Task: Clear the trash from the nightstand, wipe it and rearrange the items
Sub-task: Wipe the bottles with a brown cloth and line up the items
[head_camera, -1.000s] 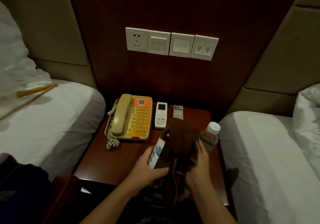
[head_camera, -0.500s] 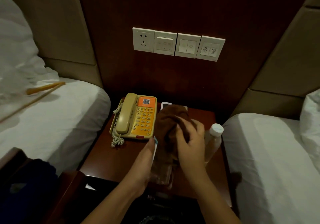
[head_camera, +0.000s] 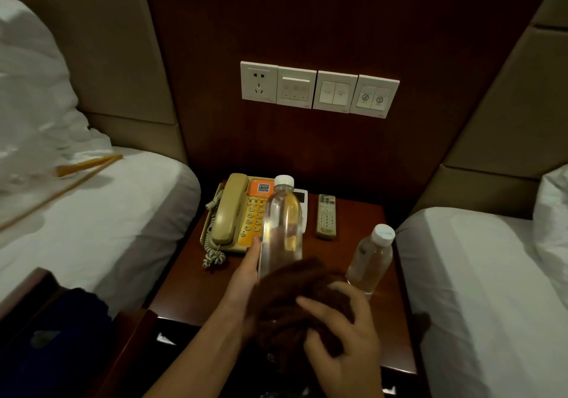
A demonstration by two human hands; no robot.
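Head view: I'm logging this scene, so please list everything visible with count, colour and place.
Nightstand: 1, dark red-brown wood, between the beds.
Telephone: 1, beige and orange, nightstand's back left.
Remotes: 2, a white one behind the held bottle, a grey one to its right.
Water bottles: 2, clear with white caps, one held up, one standing at the right.
Cloth: 1, brown, at the held bottle's base.
Wall plates: 4, white, above the nightstand.
Beds: 2, white, left and right.
Left hand: grips the held bottle.
Right hand: fingers curled on the cloth.
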